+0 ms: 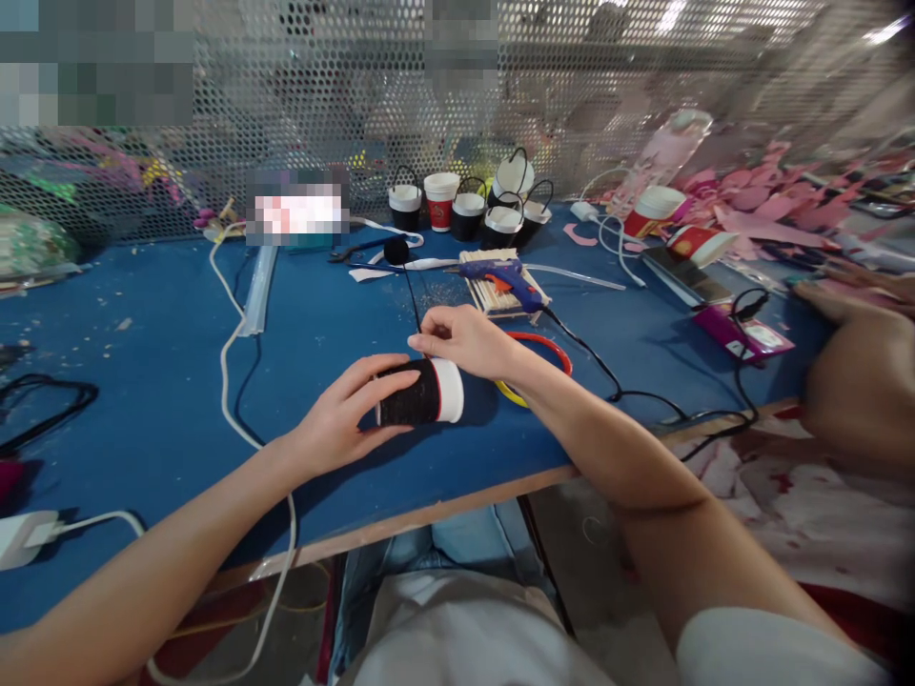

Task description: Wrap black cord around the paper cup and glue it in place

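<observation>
A paper cup lies on its side just above the blue table, its body covered in black cord wrapping and its white end pointing right. My left hand grips it around the black part, fingers over the top and thumb below. Over the seam between black and white, my right hand pinches the black cord with thumb and forefinger. That cord runs back to a small black ball of cord on the table. A thin red line shows at the edge of the wrapping.
Behind stand several black-wrapped cups with handles and a red cup. A blue glue gun rests on a stick rack; its black cable trails right. A red-yellow ring lies by my right wrist. Another person's arm is at right.
</observation>
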